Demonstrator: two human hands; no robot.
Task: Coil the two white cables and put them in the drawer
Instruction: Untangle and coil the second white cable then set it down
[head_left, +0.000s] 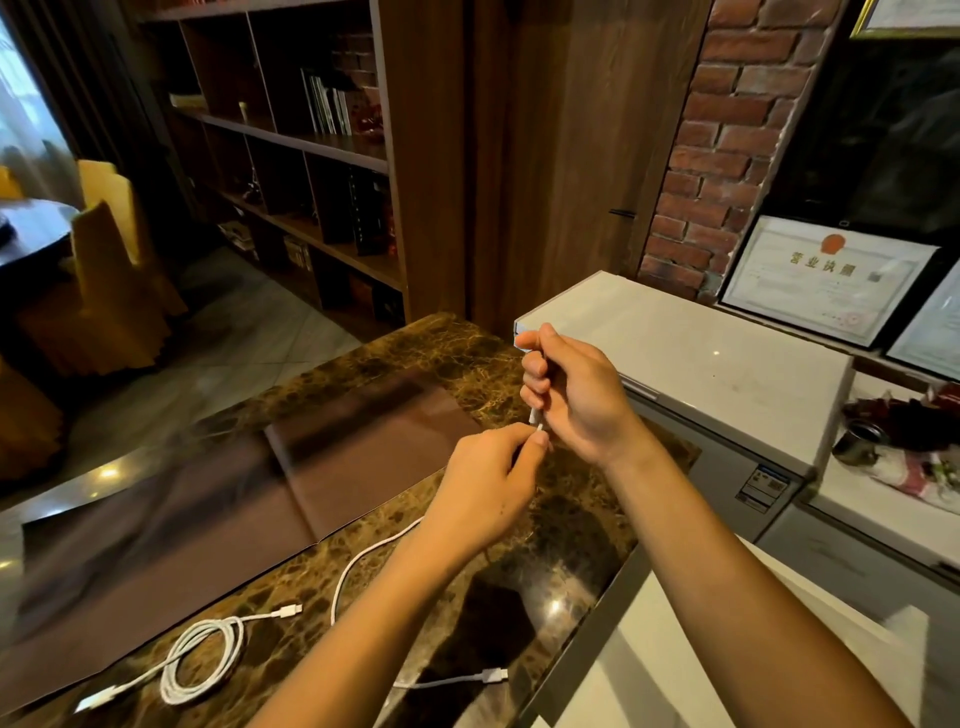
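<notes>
Two white cables lie on the brown marble counter (441, 358). One white cable (205, 654) rests coiled in loops at the near left, with a plug at each end. The second white cable (347, 574) trails loose across the counter under my left forearm, its far plug (493, 675) near the counter's right edge. My right hand (571, 389) is raised above the counter and closed around this cable's other end. My left hand (493, 483) pinches the same cable just below it. No drawer is in view.
A white chest freezer (701, 364) stands right of the counter, with framed certificates (826, 280) against a brick wall behind it. A metal cup (857, 441) and clutter sit at far right. Wooden bookshelves (311, 145) stand beyond; yellow-covered chairs (109, 270) at left.
</notes>
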